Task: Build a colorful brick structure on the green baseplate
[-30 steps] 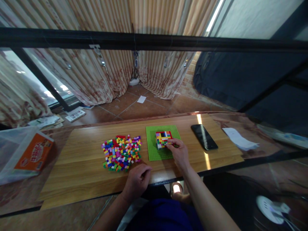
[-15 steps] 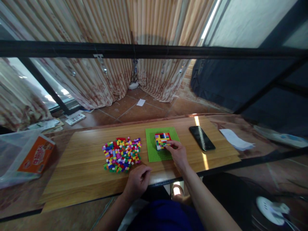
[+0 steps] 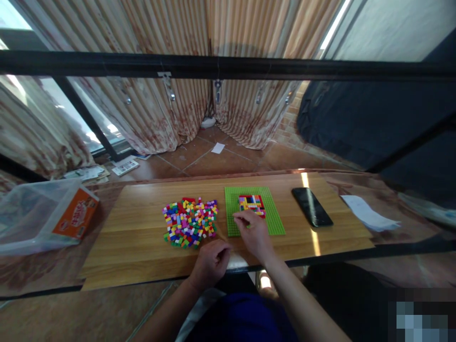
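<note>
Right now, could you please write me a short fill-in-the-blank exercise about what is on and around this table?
The baseplate under the brick build is ____ in colour.
The loose bricks lie to the ____ of the baseplate, as the person sees it.
The hand reaching over the baseplate is the person's ____ one.
The large label on the clear plastic box is mainly ____.

Missing words: green; left; right; orange.
</note>
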Motion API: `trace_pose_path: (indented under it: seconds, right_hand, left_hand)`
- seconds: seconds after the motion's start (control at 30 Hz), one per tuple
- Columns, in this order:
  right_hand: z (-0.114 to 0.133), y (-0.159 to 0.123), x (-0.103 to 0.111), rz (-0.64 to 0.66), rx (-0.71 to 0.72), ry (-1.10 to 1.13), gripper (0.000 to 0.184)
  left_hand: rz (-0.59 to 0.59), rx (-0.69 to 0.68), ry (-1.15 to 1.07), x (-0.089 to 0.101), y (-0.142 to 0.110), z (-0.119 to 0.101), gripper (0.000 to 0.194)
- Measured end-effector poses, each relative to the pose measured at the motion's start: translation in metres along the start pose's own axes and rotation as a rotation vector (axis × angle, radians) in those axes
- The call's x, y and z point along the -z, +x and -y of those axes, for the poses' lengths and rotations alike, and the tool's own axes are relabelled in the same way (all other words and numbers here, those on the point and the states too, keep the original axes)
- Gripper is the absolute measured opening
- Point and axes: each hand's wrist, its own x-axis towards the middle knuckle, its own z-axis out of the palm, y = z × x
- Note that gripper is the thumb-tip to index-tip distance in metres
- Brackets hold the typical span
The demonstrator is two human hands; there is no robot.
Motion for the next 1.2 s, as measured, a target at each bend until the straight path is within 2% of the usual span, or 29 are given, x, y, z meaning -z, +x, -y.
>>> trace_pose_path:
  seconds: [0.17, 0.37, 0.53, 0.83, 1.2]
  right_hand:
    - [0.003, 0.011, -0.035, 0.234, 0.057, -0.101, 0.019]
    - [-0.003, 0.027, -0.054, 0.343, 0.077, -0.28, 0.015]
    - [0.0, 0.03, -0.055, 0.378, 0.081, -0.343, 0.012]
    - [-0.005, 0.02, -0.046, 0.336, 0.094, -0.312, 0.017]
    - [-0.005, 0.021, -0.045, 0.383, 0.102, -0.276, 0.015]
  left_hand:
    - [-0.001, 0.023, 0.005, -0.001, 0.0, 0.0, 0.015]
    - [0.0, 0.026, 0.012, -0.001, 0.0, -0.001, 0.016]
    - [0.006, 0.04, 0.02, -0.001, 0.0, -0.001, 0.015]
    - [0.017, 0.029, 0.006, -0.001, -0.001, 0.001, 0.017]
    - [0.004, 0.032, 0.029, 0.0, 0.001, -0.002, 0.016]
